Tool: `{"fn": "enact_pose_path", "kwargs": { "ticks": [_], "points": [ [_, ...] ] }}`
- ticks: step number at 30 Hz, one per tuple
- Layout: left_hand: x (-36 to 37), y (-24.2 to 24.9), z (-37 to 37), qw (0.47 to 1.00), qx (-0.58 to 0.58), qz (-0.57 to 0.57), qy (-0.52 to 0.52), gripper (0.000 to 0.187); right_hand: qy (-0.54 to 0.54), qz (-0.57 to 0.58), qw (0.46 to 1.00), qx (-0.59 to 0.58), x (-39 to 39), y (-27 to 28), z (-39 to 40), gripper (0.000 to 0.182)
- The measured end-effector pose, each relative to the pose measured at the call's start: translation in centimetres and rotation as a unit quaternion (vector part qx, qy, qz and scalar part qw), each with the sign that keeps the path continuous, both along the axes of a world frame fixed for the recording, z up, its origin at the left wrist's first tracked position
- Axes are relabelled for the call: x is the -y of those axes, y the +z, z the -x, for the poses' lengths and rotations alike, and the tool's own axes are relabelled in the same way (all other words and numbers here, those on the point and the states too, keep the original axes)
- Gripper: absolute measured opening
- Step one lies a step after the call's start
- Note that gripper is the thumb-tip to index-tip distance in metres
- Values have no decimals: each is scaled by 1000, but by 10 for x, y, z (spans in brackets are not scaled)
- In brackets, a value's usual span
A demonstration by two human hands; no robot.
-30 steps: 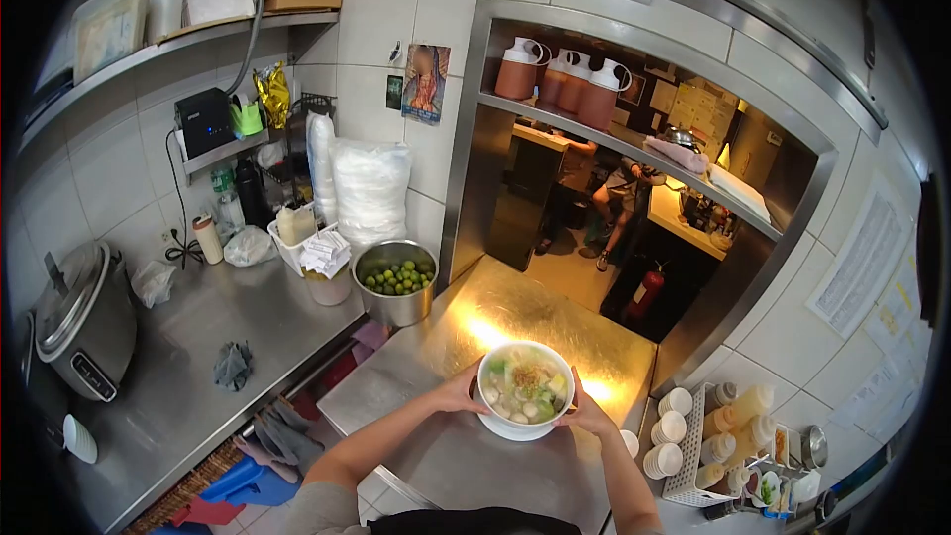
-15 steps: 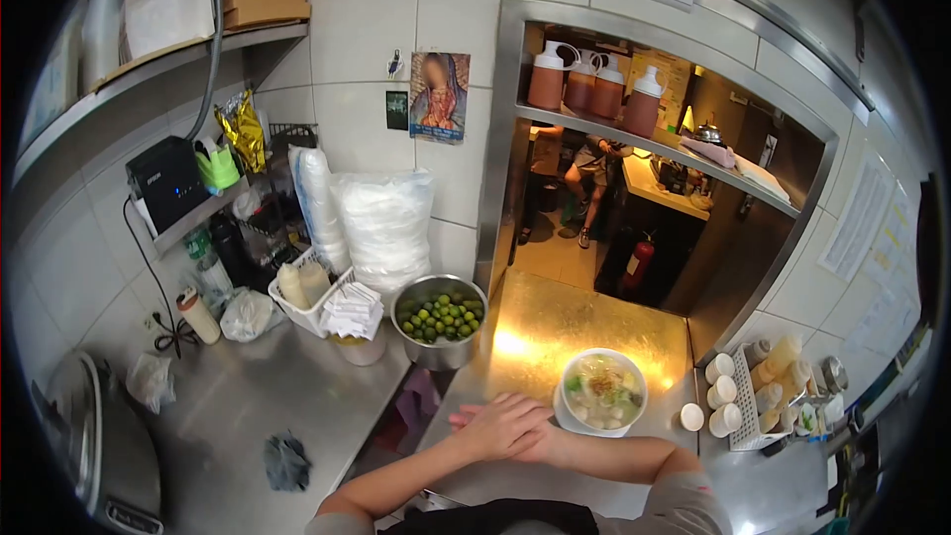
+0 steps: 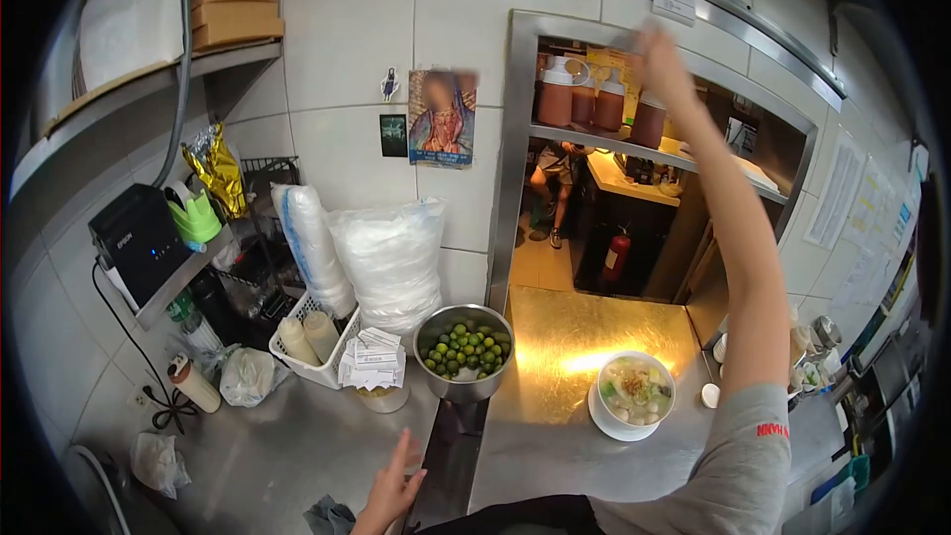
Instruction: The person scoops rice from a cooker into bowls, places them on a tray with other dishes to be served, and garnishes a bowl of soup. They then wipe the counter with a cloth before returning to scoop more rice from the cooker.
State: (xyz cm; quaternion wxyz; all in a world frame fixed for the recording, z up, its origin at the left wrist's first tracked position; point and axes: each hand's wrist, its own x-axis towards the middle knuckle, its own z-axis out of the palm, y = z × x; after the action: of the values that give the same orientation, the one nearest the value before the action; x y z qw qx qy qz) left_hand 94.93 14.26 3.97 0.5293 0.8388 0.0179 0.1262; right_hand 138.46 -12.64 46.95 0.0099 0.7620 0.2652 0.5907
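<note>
My right hand (image 3: 662,64) is raised high at the top edge of the pass-through window, near a white label (image 3: 674,3); it is blurred and its fingers cannot be made out. Low at the centre-left, my left hand (image 3: 393,483) is open with fingers spread above the steel counter (image 3: 327,436), holding nothing. A dark cloth (image 3: 329,515) lies beside it. A white bowl of soup (image 3: 636,391) with greens stands on a white plate (image 3: 619,427) under my right arm. Up and right of my left hand is a metal pot of green limes (image 3: 464,349).
Sauce jugs (image 3: 557,94) stand on the window shelf. A white basket with bottles (image 3: 322,367), a tub of paper slips (image 3: 374,365) and bagged white containers (image 3: 386,258) line the wall. A small white cup (image 3: 710,395) is right of the bowl. A person's legs show beyond the window.
My hands were together, one over the other, in front of the bowl. They have parted: the right rose to the window's top, the left moved down and left. The view has shifted.
</note>
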Motion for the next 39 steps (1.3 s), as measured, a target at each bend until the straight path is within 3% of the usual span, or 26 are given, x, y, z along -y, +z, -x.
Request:
{"fn": "enact_pose_path", "kwargs": {
  "ticks": [1,2,4,5,7,8,10,11,12,13,14,15,16,17,19,21,22,24,25,26,27,28,30,36,38,39],
  "points": [
    [-2,1,3,999,6,-25,24,71,-76,-13,995,70,16,27,-22,38],
    [-3,4,3,999,5,-2,38,70,-198,46,979,9,31,52,-30,43],
    [-5,12,3,998,17,-10,61,69,-240,61,966,-76,45,71,-36,50],
    [-9,14,5,996,35,-32,69,68,-223,75,972,-23,63,85,-72,56],
    [-15,12,1,994,47,-2,103,67,-145,9,986,-77,74,103,-110,56],
    [-17,13,-6,992,76,16,104,66,-76,-64,993,69,49,78,-86,43],
    [-16,20,-25,983,96,126,95,64,206,-86,973,55,-16,27,-41,25],
    [-13,32,-38,982,94,130,99,64,221,-67,973,-12,-59,-19,8,23],
    [-10,48,-53,955,131,268,3,61,333,79,937,68,-84,-62,19,23],
    [-5,58,-65,898,165,398,-94,59,550,-25,777,-303,-108,-125,47,22],
    [1,59,-75,897,164,399,-97,59,205,191,916,-286,-136,-172,110,20],
    [4,57,-87,825,174,523,-125,58,429,337,831,-105,-140,-210,142,16],
    [4,56,-102,736,180,634,-157,58,538,358,759,-79,-150,-252,166,15],
    [3,47,-111,736,179,629,-175,58,531,413,730,-118,-150,-287,187,12],
    [-7,19,-122,788,143,595,76,57,570,421,697,-111,-152,-303,201,10],
    [-32,11,-130,863,185,448,145,56,492,501,681,-209,-167,-268,179,17],
    [-38,28,-131,866,188,443,139,56,516,435,715,-179,-175,-239,154,28],
    [-50,77,-132,847,361,319,226,43,325,397,843,-160,-197,-160,99,37],
    [-66,77,-138,847,361,319,227,43,232,381,894,-45,-203,-122,66,39],
    [-91,70,-144,907,321,107,253,36,161,284,945,-36,-206,-86,49,39],
    [-108,68,-148,920,263,-111,267,30,62,247,966,-49,-210,-46,38,39],
    [-103,85,-146,926,217,-104,291,16,52,206,976,49,-208,-21,-3,41],
    [-109,76,-153,927,211,-106,291,15,-47,158,986,24,-201,20,-18,49],
    [-114,40,-152,938,152,-134,282,19,-71,137,988,-18,-198,35,-37,60],
    [-117,-6,-143,936,128,-172,278,31,11,161,986,32,-209,15,-55,55],
    [-115,-24,-137,936,109,-187,279,39,114,140,982,55,-221,-7,-45,53]
  ]
}}
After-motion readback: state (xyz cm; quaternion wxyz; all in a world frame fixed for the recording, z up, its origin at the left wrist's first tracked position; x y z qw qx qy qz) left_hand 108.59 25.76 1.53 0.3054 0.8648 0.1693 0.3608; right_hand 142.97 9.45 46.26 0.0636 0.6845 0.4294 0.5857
